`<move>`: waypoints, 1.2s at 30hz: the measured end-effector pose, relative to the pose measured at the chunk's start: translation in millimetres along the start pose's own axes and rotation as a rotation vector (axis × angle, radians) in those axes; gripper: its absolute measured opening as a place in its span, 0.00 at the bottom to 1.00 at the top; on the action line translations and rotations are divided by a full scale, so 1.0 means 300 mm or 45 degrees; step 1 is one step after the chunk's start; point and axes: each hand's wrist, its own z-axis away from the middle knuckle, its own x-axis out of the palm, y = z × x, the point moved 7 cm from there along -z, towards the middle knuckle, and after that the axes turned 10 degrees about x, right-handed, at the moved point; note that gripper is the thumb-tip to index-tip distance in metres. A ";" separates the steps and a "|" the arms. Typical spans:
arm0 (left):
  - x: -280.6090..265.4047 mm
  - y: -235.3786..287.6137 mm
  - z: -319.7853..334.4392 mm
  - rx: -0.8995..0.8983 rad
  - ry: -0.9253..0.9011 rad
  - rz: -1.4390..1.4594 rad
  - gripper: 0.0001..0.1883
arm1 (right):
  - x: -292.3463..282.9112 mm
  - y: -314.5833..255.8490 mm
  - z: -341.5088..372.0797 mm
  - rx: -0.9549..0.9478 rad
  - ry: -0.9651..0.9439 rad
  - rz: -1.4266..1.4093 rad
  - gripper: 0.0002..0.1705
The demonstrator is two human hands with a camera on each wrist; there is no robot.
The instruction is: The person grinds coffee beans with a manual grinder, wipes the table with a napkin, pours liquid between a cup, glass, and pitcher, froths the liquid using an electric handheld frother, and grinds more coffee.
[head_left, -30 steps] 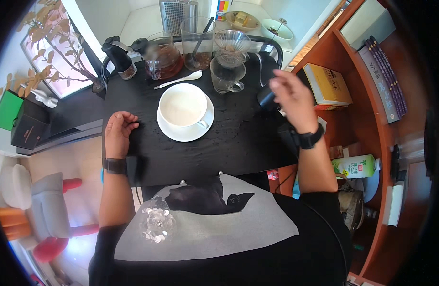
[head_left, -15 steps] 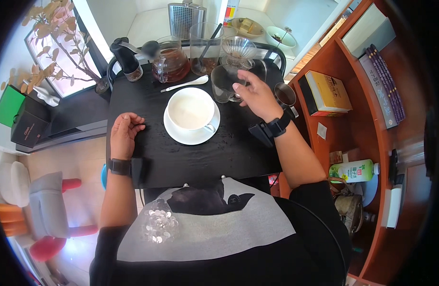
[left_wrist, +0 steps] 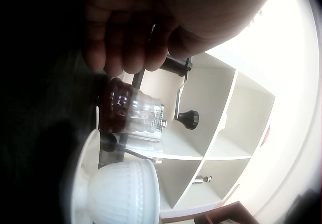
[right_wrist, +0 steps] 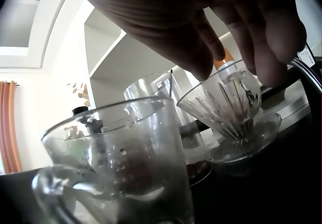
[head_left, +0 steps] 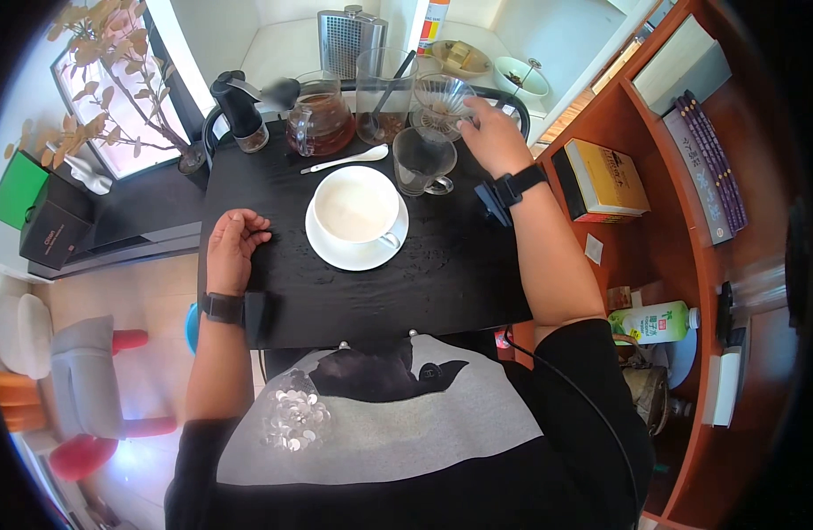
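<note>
My right hand point(head_left: 495, 141) is at the right side of a clear ribbed glass dripper point(right_wrist: 226, 103), fingers spread and relaxed. In the right wrist view the thumb tip is close to the rim and the other fingers overlap its far side. Just in front stands a clear glass mug point(head_left: 423, 161), wet inside, its handle toward me. My left hand point(head_left: 237, 238) rests on the black table's left edge, fingers loosely curled, holding nothing. Between the hands, a white cup point(head_left: 356, 203) sits on a white saucer point(head_left: 336, 252), with a white spoon point(head_left: 346, 158) behind it.
Along the back of the table stand a hand grinder point(head_left: 239, 110), a glass pot point(head_left: 321, 124) of reddish-brown liquid and a tall glass point(head_left: 384, 93) with a dark stirrer. A silver flask point(head_left: 352, 42) is on the shelf behind. A wooden bookcase point(head_left: 592, 110) borders the right side.
My right hand has moved left from the table's right side, past the glass mug, and back to the dripper. The mug sits slightly nearer me. The left hand has not moved.
</note>
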 end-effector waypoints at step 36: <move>-0.006 -0.006 -0.002 0.000 -0.010 0.002 0.12 | -0.108 0.054 0.048 0.347 -0.035 -0.721 0.12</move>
